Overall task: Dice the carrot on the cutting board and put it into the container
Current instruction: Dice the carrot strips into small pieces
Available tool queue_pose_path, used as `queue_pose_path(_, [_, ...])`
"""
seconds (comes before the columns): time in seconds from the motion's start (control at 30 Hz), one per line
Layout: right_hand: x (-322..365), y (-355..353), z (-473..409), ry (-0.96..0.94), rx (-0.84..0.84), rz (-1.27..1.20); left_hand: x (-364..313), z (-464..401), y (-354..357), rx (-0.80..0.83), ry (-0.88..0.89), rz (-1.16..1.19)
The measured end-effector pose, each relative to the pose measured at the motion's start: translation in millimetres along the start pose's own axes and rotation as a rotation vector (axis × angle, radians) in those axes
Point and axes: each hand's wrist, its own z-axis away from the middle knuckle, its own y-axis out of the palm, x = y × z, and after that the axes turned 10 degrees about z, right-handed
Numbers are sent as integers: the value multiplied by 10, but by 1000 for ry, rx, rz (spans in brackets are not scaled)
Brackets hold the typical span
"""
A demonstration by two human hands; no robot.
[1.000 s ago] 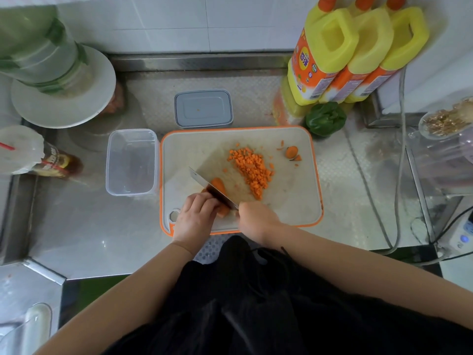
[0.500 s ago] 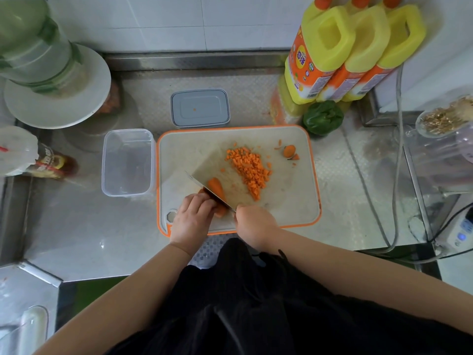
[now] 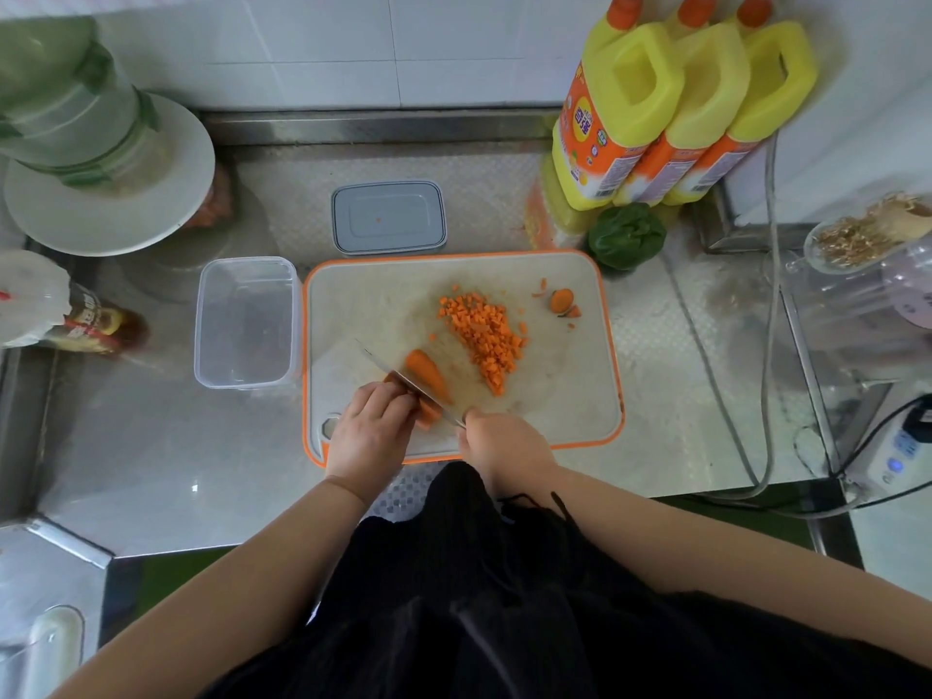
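Head view. The cutting board (image 3: 555,406) lies on the steel counter (image 3: 176,446), directly in front of the person. The remaining carrot (image 3: 426,373) lies near the board's front left, tip pointing away. The left hand (image 3: 370,436) rests on its near portion with fingers curled over it, pinning it so it cannot roll; the curled posture appears to keep the fingertips behind the blade. The right hand (image 3: 499,438) is closed around the handle of the knife (image 3: 403,378), whose blade runs diagonally across the carrot, between the held portion and the free tip.

The diced carrot (image 3: 484,340) is heaped at the board's centre, apart from the cutting zone, presumably to keep the blade path unobstructed. A trimmed carrot end (image 3: 561,300) and scraps lie at the far right corner.

The container (image 3: 247,322) stands open, touching the board's left edge, evidently for a short transfer; no dice are in it yet. Its lid (image 3: 388,216) lies just behind the board.
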Motion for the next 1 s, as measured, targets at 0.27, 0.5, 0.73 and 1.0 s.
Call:
queue_pose_path(0.27, [74,-71,7,24,30,49,-5,12,6,21,-50,12])
queue_pose_path(0.5, [149,-112,-78,34,59,81,34,46,52,35,-71,31])
queue_pose_path(0.73, [88,-59,-157,52,51,17,34,32,43,17,-4,0])
queue_pose_path(1.0, [56,-60,-51,41,9,-6,23,23,29,8,-27,14])
